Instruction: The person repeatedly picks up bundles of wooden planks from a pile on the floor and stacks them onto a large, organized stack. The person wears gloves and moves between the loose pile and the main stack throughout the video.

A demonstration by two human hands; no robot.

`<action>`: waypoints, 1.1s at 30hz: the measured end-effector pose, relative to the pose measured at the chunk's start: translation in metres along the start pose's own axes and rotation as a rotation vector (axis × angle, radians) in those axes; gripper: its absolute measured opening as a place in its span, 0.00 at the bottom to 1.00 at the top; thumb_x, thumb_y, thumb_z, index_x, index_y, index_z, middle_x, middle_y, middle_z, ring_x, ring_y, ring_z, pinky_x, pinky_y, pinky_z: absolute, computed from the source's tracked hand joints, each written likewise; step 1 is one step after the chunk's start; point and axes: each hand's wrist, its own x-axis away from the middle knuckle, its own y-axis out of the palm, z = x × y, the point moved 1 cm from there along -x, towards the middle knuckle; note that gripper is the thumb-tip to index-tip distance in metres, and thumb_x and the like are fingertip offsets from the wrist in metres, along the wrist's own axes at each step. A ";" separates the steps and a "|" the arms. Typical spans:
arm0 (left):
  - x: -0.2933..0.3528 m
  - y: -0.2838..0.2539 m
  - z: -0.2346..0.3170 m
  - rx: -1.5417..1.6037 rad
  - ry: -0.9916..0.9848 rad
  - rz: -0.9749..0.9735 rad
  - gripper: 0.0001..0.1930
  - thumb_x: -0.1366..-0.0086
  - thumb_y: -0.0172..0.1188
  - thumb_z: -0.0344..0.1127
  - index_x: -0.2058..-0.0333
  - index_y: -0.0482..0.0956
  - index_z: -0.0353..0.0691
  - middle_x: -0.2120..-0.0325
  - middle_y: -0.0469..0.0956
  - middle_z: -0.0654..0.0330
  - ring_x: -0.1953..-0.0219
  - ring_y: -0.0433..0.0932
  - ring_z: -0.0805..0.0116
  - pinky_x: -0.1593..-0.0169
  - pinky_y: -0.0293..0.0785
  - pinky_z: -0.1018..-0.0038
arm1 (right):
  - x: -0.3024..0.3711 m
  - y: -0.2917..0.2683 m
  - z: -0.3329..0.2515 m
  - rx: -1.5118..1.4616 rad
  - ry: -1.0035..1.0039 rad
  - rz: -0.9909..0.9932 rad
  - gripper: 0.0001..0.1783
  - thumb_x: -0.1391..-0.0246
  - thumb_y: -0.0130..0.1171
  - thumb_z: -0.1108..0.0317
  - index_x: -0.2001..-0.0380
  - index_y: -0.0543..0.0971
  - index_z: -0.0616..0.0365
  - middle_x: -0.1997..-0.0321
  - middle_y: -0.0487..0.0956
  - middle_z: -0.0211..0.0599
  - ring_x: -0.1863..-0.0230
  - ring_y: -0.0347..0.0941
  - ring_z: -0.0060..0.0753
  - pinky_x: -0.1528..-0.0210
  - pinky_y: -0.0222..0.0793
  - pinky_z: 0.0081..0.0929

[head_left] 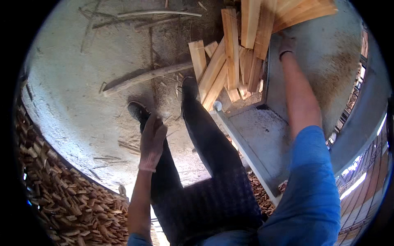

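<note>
My left hand (152,141), in a worn work glove, hangs beside my left leg above the concrete floor with its fingers loosely apart and nothing in it. My right hand (286,44), also gloved, reaches out to the pile of flat wooden planks (246,37) at the top, resting against the planks' lower ends. Whether it grips one is hidden. My dark trousers and shoes (137,110) stand between the hands.
A grey metal machine table (262,135) stands to my right, with sawdust on it. A long rough stick (143,77) lies on the floor ahead. A heap of small wood offcuts (61,197) fills the lower left. Thin sticks (156,14) lie at the top.
</note>
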 end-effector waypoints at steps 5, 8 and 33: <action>-0.150 0.063 0.050 -0.156 0.230 -0.210 0.42 0.38 0.64 0.49 0.34 0.58 0.30 0.38 0.67 0.39 0.35 0.67 0.50 0.36 0.66 0.63 | -0.080 -0.007 0.001 -0.131 -0.257 -0.209 0.25 0.38 0.56 0.61 0.40 0.71 0.58 0.39 0.74 0.42 0.39 0.70 0.44 0.39 0.69 0.39; -0.220 0.108 0.082 -0.128 0.309 -0.272 0.49 0.42 0.67 0.57 0.33 0.56 0.31 0.38 0.65 0.37 0.34 0.65 0.46 0.34 0.63 0.61 | -0.079 0.000 -0.004 -0.442 -0.032 -0.356 0.24 0.39 0.59 0.64 0.41 0.73 0.56 0.40 0.75 0.39 0.40 0.70 0.41 0.38 0.69 0.42; -0.280 0.143 0.061 0.587 0.295 -0.504 0.31 0.33 0.62 0.46 0.39 0.67 0.32 0.41 0.72 0.50 0.39 0.71 0.60 0.37 0.69 0.71 | 0.149 0.029 -0.107 -0.113 -0.150 -0.449 0.29 0.46 0.66 0.47 0.47 0.78 0.53 0.56 0.82 0.39 0.58 0.81 0.32 0.56 0.79 0.27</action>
